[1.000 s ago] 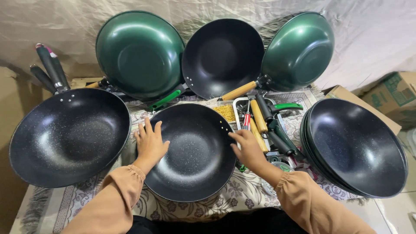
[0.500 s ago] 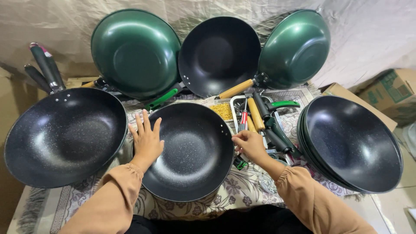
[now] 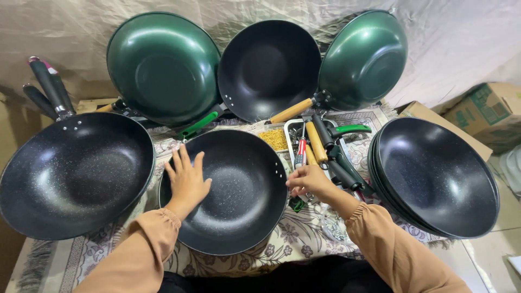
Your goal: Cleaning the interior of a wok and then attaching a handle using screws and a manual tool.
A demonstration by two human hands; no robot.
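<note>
A round, speckled black wok [image 3: 233, 195] sits bowl-up at the centre of a patterned cloth [image 3: 293, 244], without a handle to give it a direction. The left hand [image 3: 186, 182] lies flat, fingers spread, on its left rim; the right hand [image 3: 307, 180], fingers curled, hovers just beside its right rim, near wooden and black handles [image 3: 325, 152].
</note>
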